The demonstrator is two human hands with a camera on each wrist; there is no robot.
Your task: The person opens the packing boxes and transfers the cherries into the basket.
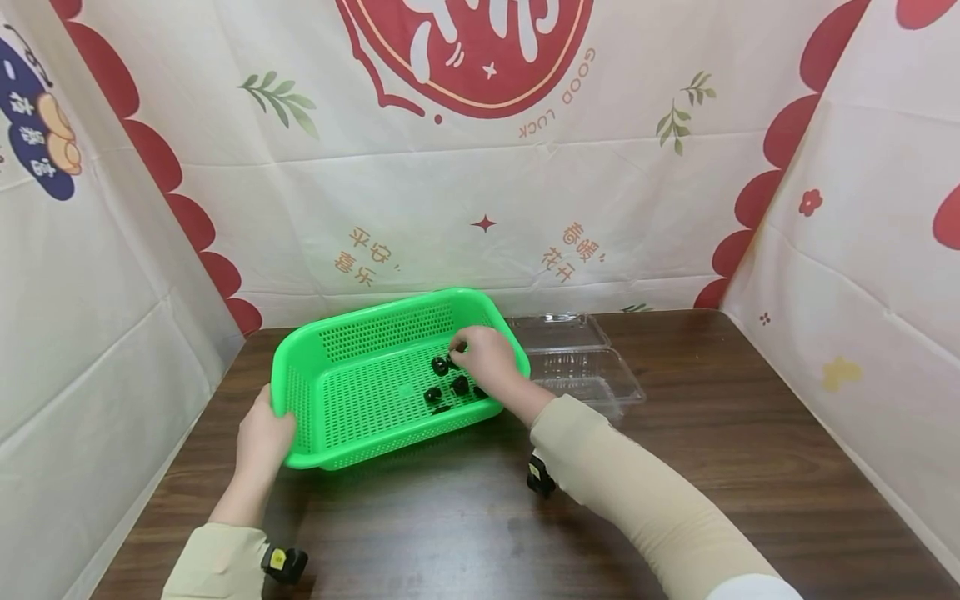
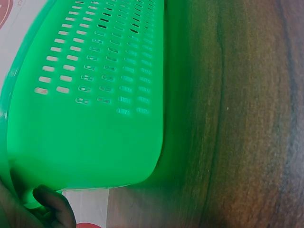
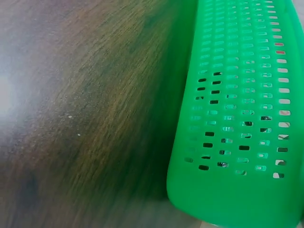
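A bright green plastic basket with slotted walls stands on the table, tilted slightly in the head view. My left hand grips its left end by the rim, thumb inside; part of that hand shows low in the left wrist view. Over the basket's right part, my right hand pinches a small dark thing, mostly hidden by the fingers. Several small, glossy black lumps lie below it on the basket floor; their kind is too small to tell. The right wrist view shows only the basket wall and table.
A clear plastic box with its lid lies open on the wooden table, right of the basket. A printed white cloth rises behind the table and along both sides.
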